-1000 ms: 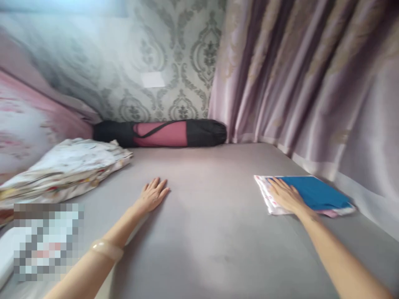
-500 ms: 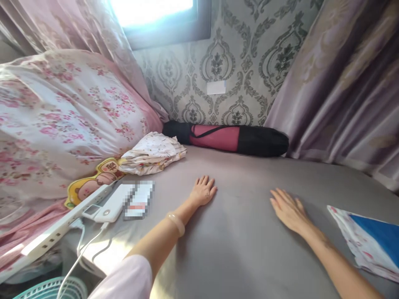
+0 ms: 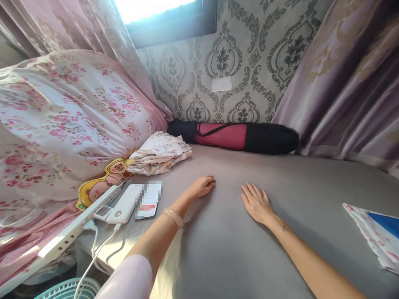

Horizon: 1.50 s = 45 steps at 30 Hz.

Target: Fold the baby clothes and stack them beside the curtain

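Note:
Over the grey sheet point(image 3: 218, 249), my left hand point(image 3: 202, 187) is closed, its fingers curled inward and down. Whatever its fingertips hold, if anything, is hidden. A pale bangle point(image 3: 173, 217) circles that wrist. To the right, my right hand point(image 3: 257, 203) lies flat on the sheet, open with the fingers slightly apart and nothing in it. A crumpled patterned white cloth point(image 3: 162, 153) rests beyond my left hand.
A pink and black roll bag point(image 3: 221, 136) lies against the wall. At left are a white power bank point(image 3: 126, 203), a power strip point(image 3: 79, 222), a yellow cartoon cushion point(image 3: 99, 189) and a basket point(image 3: 70, 290). A folded blue-and-floral cloth point(image 3: 374, 236) lies at right.
My left hand has gone from flat with fingers spread to curled closed. My right hand has moved left, nearer to my left hand, and stays flat. The view has shifted slightly.

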Tool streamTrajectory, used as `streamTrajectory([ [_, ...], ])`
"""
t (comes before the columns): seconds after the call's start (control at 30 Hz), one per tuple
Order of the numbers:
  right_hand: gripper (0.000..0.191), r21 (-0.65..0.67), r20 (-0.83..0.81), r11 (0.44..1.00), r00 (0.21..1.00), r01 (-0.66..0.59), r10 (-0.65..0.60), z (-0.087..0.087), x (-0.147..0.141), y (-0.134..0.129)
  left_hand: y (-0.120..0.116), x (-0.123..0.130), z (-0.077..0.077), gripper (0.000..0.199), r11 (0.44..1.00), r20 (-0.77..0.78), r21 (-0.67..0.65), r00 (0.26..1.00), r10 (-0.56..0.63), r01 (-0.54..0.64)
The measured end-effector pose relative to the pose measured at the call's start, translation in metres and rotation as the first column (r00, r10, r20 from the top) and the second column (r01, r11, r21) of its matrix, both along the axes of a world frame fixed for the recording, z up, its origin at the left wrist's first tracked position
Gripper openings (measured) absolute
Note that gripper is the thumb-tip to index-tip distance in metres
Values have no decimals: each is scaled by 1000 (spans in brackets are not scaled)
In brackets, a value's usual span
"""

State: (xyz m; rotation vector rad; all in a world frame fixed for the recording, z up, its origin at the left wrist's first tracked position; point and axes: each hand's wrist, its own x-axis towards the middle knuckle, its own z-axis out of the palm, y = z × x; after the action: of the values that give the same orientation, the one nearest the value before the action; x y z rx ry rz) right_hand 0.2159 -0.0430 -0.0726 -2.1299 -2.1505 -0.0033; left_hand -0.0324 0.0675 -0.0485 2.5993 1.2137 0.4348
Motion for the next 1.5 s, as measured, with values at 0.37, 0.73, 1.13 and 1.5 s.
streamTrajectory([
  [0.37,56,27,2,1000,1000,16,-16,-2,-1,0,54,-122,55,32,699,137,342,769,625,-629],
  [0.73,56,50,-29,999,1000,5,-4,-5,1,0,56,-183,71,28,628,-137,503,662,736,-594],
  [1.13,55,32,-53,999,999,14,-13,0,0,-2,77,-184,78,44,765,41,292,807,589,-573],
  [1.5,54,17,-81,1000,997,18,-16,5,-1,-4,94,-170,122,57,778,756,-160,431,492,-608],
])
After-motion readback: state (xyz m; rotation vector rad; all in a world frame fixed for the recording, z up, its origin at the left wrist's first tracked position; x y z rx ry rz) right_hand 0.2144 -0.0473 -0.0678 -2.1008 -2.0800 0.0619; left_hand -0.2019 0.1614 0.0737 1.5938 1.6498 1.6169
